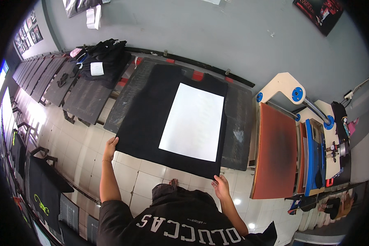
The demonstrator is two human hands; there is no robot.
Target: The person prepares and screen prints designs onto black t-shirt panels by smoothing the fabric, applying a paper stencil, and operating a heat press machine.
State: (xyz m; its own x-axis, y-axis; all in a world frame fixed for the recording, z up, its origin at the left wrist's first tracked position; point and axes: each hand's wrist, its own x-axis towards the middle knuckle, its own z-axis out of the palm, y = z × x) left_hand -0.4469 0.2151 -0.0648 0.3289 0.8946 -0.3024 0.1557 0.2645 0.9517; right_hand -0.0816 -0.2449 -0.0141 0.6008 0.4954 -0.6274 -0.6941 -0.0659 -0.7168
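A black T-shirt lies spread over a dark grey board, its neck end toward the wall and its hem toward me. On its front is a large white rectangle, set right of the middle; whether it is a sheet or a print I cannot tell. My left hand pinches the shirt's near left corner. At the near right corner, my right hand grips the hem between thumb and fingers. The hem hangs past the board's near edge, stretched between both hands.
Right of the board stands a press-like machine with a reddish-brown plate, a blue-edged frame and a cream arm. More dark boards run leftward, one bearing heaped black garments. Black shirts lie at the lower left.
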